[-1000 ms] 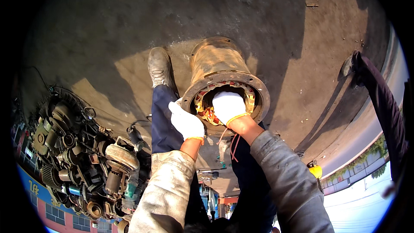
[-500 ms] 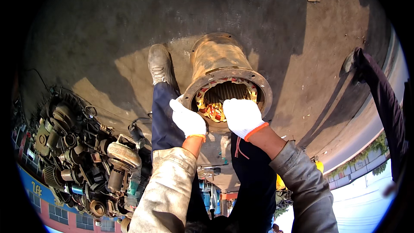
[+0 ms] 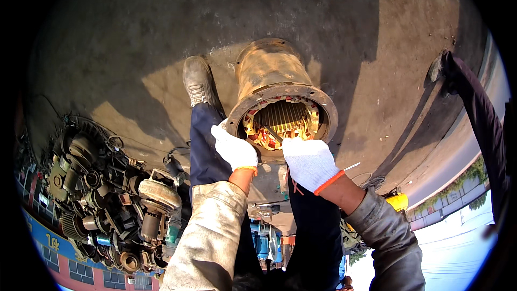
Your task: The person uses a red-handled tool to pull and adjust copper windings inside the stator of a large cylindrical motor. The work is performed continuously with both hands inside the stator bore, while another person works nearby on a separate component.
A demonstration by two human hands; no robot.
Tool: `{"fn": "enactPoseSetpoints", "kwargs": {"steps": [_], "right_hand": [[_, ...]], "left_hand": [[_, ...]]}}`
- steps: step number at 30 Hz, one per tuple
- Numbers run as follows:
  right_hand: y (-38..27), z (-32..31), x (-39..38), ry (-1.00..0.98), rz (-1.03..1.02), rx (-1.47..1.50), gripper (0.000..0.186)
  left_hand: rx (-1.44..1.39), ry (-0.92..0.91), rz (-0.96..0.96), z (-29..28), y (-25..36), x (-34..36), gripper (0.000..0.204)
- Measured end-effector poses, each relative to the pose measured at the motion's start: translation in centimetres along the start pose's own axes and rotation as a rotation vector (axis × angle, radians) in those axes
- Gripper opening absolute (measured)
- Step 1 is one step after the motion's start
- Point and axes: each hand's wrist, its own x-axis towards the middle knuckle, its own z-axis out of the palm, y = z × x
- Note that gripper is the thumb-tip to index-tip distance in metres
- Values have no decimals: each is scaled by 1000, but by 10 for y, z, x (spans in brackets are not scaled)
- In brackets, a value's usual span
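Observation:
A rusty cylindrical motor stator housing [image 3: 274, 70] lies on the ground between my legs, its flanged open end toward me. Inside, yellow-and-red taped windings [image 3: 262, 139] ring a slotted core [image 3: 283, 117]. White-gloved, my left hand [image 3: 235, 148] grips the left side of the flange, thumb at the rim. My right hand [image 3: 309, 163], also gloved, is closed at the lower right of the opening. A thin dark rod [image 3: 273, 133] runs from its fingers into the bore; its exact kind cannot be made out.
A heap of scrap motor parts [image 3: 107, 199] lies at the left. My left shoe [image 3: 198, 80] stands beside the housing. Another person's dark-clad leg [image 3: 474, 113] is at the far right. A yellow object [image 3: 397, 202] and blue machinery [image 3: 264, 242] appear toward the bottom.
My right hand has moved down and slightly right, out of the opening, uncovering the thin rod and more of the core. My left hand keeps its place on the flange.

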Motion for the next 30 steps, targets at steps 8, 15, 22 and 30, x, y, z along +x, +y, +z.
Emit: {"fn": "enactPoseSetpoints", "kwargs": {"steps": [8,15,22,30], "right_hand": [[-5,0,-9,-28,30,-15,19],[5,-9,-1,-72,-11,-70,17],[9,-5,-19,-31,-78,-96,18],[14,-2,-6,-26,-68,-86,18]], "left_hand": [[96,31,46,-1,-2,-3,54],[-66,21,-56,9,13,-5,60],[-72,27,-68,1,5,-9,62],[9,36,-65,7,8,-8,61]]}}
